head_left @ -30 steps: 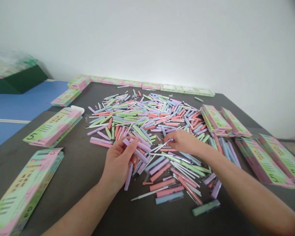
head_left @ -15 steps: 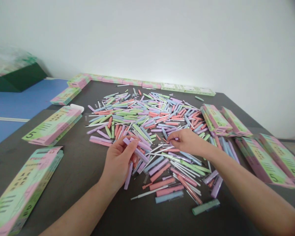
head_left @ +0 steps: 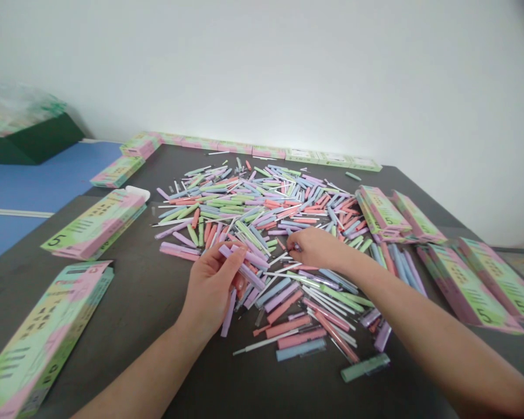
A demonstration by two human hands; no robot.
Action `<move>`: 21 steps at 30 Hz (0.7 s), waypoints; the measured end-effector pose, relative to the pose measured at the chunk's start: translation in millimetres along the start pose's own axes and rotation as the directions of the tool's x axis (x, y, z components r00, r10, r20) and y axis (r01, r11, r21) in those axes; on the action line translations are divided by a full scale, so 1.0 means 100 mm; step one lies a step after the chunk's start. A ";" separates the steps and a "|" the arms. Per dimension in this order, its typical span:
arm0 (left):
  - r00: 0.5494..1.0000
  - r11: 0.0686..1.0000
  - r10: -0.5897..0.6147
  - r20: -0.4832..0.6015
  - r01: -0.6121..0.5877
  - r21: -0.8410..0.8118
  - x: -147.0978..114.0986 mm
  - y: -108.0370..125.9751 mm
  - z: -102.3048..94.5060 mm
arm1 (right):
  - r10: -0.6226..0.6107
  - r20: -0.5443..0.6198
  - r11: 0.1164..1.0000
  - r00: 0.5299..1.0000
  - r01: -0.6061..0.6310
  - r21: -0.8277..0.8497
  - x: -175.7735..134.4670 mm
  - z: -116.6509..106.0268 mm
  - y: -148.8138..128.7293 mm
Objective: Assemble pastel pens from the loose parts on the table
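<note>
My left hand is closed around several purple pen barrels, thumb on top. They lie slanted across its fingers. To the right, my right hand has its fingers pinched at the near middle of a big heap. A small purplish bit shows between its fingertips, too small to name. The heap is made of loose pen parts in purple, green, blue and coral, mixed with thin white refills. Below the right hand lie coral barrels and a blue one with clear caps.
Printed cardboard boxes stand on the left, nearer on the left, and on the right. A row of boxes lines the dark table's far edge. At far left is a dark green bin on a blue surface.
My right hand has moved a little to the left over the heap, its fingers still pinched. The left hand stays in place with the purple barrels.
</note>
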State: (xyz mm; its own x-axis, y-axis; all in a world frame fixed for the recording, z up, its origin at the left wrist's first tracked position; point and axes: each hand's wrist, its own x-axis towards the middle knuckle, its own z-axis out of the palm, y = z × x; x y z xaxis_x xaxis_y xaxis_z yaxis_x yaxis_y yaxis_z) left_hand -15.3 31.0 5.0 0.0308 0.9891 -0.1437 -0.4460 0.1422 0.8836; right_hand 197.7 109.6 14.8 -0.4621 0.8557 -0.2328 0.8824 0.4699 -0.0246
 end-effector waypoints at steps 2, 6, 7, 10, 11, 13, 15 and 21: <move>1.000 1.000 0.006 0.007 -0.007 0.010 0.00 -0.01 -0.01 | -0.018 0.020 1.000 1.000 0.018 -0.022 0.03 -0.01 -0.01; 1.000 1.000 0.009 0.009 -0.009 0.011 0.01 -0.02 -0.02 | -0.055 0.053 0.997 0.997 0.058 -0.059 0.06 -0.06 -0.03; 1.000 1.000 0.006 0.010 -0.006 0.008 0.01 -0.02 -0.02 | -0.058 0.056 0.996 0.997 0.062 -0.069 0.06 -0.07 -0.03; 1.000 1.000 0.004 0.018 -0.004 0.009 0.00 -0.01 -0.01 | -0.057 0.053 0.992 0.997 0.063 -0.106 0.04 -0.12 -0.05; 1.000 1.000 0.003 0.020 -0.003 0.012 0.00 0.00 0.00 | -0.056 0.051 0.991 0.997 0.061 -0.117 0.03 -0.14 -0.05; 1.000 1.000 0.000 0.018 0.000 0.014 -0.01 0.00 0.01 | -0.047 0.044 0.989 0.998 0.052 -0.137 0.00 -0.16 -0.04; 1.000 1.000 -0.003 0.016 0.003 0.008 -0.01 0.01 0.02 | -0.022 0.024 0.989 0.999 0.025 -0.148 -0.02 -0.18 -0.02; 1.000 1.000 -0.006 0.024 0.006 -0.028 0.00 0.01 0.03 | 0.105 -0.090 0.990 0.990 -0.113 -0.086 -0.18 -0.28 0.01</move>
State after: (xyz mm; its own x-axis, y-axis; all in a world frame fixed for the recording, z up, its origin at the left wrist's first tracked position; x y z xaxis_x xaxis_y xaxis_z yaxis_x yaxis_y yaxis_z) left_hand -13.2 31.2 6.9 0.0544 0.9889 -0.1381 -0.4710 0.1473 0.8697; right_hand 204.7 101.0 46.2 -0.3725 0.9165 -0.1458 0.9182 0.3868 0.0852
